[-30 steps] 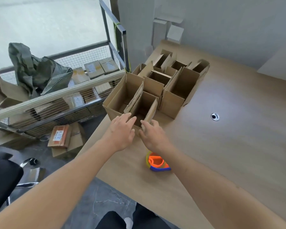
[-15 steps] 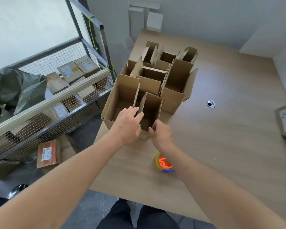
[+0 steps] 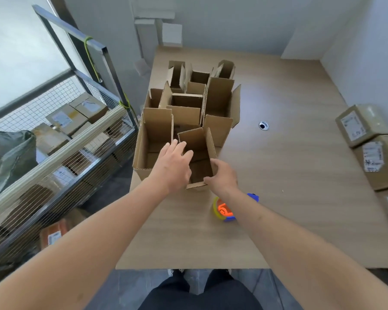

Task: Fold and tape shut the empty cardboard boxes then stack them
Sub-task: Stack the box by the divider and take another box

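Both hands at the nearest open cardboard box

The small corrugated box (image 3: 199, 162) stands flaps-up at the wood-grain tabletop's (image 3: 289, 175) near left. Left hand (image 3: 174, 166) lies straight-fingered over its rim; right hand (image 3: 223, 177) curls round its right wall.

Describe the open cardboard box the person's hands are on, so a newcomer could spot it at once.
On the wooden table, a cluster of open brown cardboard boxes stands near the left edge. The small open cardboard box is the nearest one, just beyond the orange, yellow and blue tape dispenser. Only it has the left hand and right hand on it.
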